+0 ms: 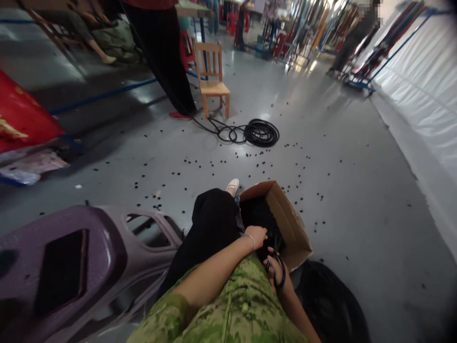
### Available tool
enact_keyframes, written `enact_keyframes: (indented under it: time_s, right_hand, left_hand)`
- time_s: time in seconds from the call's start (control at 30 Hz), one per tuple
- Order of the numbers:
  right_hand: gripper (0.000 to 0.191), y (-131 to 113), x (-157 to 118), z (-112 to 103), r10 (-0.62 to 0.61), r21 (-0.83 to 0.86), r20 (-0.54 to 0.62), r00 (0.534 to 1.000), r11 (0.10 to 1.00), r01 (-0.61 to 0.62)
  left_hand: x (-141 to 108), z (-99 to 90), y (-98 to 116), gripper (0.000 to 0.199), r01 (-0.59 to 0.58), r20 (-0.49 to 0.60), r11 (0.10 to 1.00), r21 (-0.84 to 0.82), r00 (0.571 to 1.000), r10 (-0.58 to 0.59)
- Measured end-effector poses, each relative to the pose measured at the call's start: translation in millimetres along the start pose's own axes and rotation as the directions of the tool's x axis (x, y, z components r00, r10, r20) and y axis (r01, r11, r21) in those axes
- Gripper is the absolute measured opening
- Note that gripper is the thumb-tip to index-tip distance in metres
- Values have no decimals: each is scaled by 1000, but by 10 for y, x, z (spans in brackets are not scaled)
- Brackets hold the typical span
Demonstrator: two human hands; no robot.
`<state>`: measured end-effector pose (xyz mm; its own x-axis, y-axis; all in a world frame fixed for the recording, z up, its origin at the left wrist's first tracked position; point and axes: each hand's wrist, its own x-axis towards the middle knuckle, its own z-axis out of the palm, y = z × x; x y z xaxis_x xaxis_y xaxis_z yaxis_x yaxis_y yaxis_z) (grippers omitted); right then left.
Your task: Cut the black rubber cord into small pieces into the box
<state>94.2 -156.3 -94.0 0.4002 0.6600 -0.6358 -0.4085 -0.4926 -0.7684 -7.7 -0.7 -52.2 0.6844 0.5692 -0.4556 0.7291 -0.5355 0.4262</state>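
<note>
My left hand [255,234] reaches over the box with its fingers closed. Dark material lies at its fingertips, but what it pinches cannot be made out. Close beside it, my right hand [274,267] is closed around black-handled scissors [283,274], a large handle loop showing at its outer side. Both hands are at the near end of an open cardboard box [294,224]. Inside the box lies a heap of black material [259,214], too dark to tell apart.
A purple plastic stool [103,252] with a phone [61,271] on it stands at my left. Small black bits are scattered over the floor. Ahead are a coiled black cord [262,132], a wooden chair [214,88] and a standing person [160,47]. A black bag [332,300] lies right.
</note>
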Motion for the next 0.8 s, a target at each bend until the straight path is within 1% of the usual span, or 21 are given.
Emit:
enact_keyframes:
  time_s: [0.07,0.1,0.2,0.3,0.4,0.57,0.7,0.8]
  right_hand:
    - [82,-37,-47,28,8,-26,9,1000,1000,-8]
    - [80,-57,-54,45,-7,-33,-1,1000,999,7]
    - [73,-103,-47,73,-34,-115,25,999,993,37]
    - [67,-114,-51,48,-68,-225,72,995,971,82]
    - [64,-83,-70,-9,-77,-293,104,992,951,105]
    - [64,3,-45,-68,-104,-351,142,984,925,148]
    - [59,9,-3,-23,-158,-385,176,972,897,216]
    - [59,-12,4,30,-190,-392,164,968,888,241]
  left_hand:
    - [-17,-15,-4,27,9,1,1000,-12,1000,-9]
    - [-27,-25,-6,27,8,6,1000,-15,1000,-8]
    - [-58,-63,-6,28,9,20,1000,-19,1000,-8]
    - [-86,-92,-5,29,5,18,1000,-23,1000,-5]
    - [-93,-94,-5,31,-8,27,1000,-17,1000,9]
    - [-77,-68,-10,30,-24,39,1000,3,999,24]
    - [-79,-64,-5,28,-47,45,998,29,998,46]
    - [-86,-75,7,28,-52,60,998,46,997,50]
